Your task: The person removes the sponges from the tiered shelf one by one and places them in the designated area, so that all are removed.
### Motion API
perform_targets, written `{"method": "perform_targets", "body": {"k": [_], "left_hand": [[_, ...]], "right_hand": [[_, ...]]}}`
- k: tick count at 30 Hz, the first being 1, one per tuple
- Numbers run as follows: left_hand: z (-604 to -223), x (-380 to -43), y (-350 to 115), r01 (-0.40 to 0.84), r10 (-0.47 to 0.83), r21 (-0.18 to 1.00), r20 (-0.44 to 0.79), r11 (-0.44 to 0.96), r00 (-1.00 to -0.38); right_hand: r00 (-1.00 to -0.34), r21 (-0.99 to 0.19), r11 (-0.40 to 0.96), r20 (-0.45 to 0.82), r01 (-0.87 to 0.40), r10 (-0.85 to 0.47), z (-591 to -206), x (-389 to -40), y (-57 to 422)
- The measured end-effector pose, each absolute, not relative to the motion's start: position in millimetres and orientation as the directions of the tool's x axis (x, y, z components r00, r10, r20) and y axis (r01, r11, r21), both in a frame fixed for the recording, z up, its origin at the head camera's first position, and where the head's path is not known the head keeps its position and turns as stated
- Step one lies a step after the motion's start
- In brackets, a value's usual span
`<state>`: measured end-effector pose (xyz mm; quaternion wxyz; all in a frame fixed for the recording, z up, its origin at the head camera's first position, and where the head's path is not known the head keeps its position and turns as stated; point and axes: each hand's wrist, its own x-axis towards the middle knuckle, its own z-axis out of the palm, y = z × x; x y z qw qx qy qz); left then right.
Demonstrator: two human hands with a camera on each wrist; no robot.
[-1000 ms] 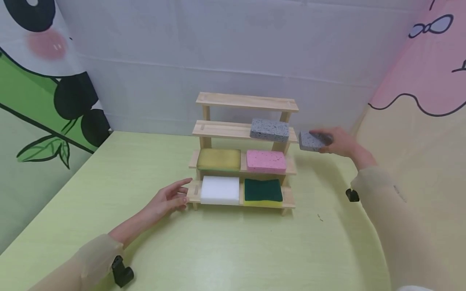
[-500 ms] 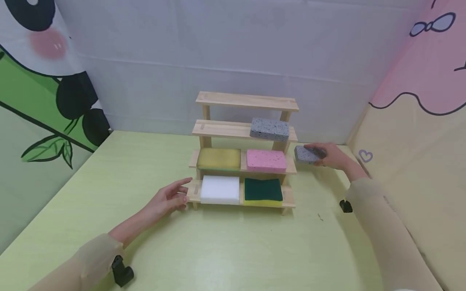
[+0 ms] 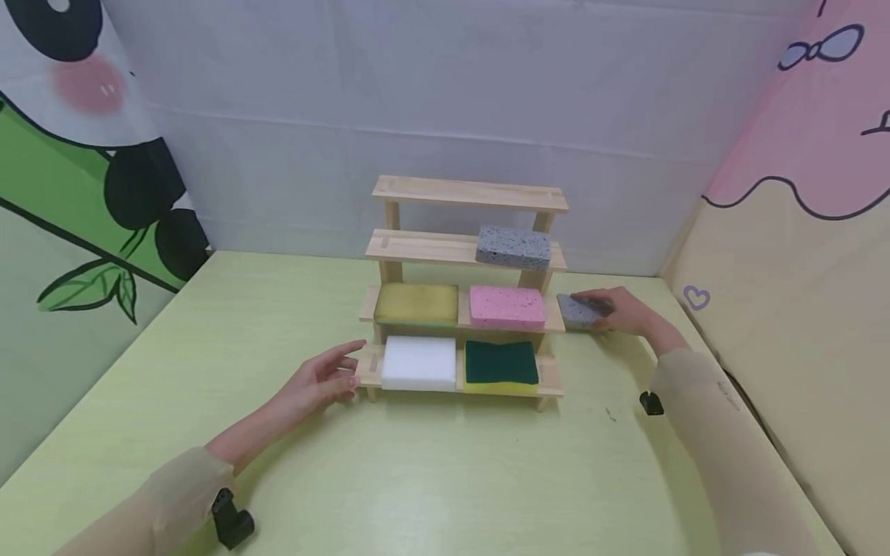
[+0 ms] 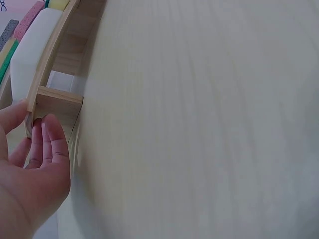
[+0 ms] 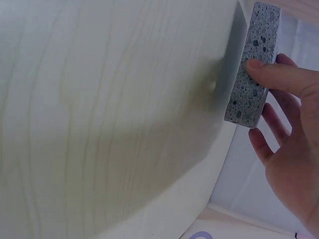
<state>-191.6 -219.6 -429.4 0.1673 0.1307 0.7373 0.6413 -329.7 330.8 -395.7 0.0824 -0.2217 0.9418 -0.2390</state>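
My right hand (image 3: 621,311) pinches a grey speckled sponge (image 5: 254,67), thumb on its near side and fingers behind. In the head view that sponge is low, just right of the pink sponge (image 3: 507,306); whether it touches the table I cannot tell. My left hand (image 3: 327,376) holds the left end of the lowest plank of a stepped wooden rack (image 4: 60,94) between thumb and fingers. On that plank lie a white sponge (image 3: 419,363) and a green-and-yellow scouring sponge (image 3: 501,363). One step up, a yellow sponge (image 3: 416,303) sits left of the pink one.
Another grey speckled sponge (image 3: 513,247) lies at the right of the third step. The rack's top plank (image 3: 469,193) stands before a white cloth backdrop (image 3: 431,85). Printed cloth walls (image 3: 786,232) bound the pale wooden table (image 3: 445,479) at the sides.
My right hand has moved down and slightly left with the grey sponge, from beside the third step to beside the second. The left hand and the rack have stayed in place.
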Motion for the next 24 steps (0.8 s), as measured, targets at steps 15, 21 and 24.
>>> {"method": "perform_targets", "body": {"k": [15, 21, 24], "left_hand": [[-430, -193, -219, -0.02, 0.406, 0.988, -0.082, 0.155, -0.91], [-431, -193, -219, -0.016, 0.411, 0.99, -0.073, 0.141, -0.909], [-430, -193, -219, -0.011, 0.413, 0.991, -0.066, 0.135, -0.908]], "right_hand": [[-0.887, -0.519, 0.777, -0.077, -0.355, -0.456, -408, -330, 330], [-0.902, -0.558, 0.776, -0.108, -0.294, -0.419, -411, -328, 330], [-0.903, -0.566, 0.768, -0.091, -0.301, -0.421, -413, -329, 331]]}}
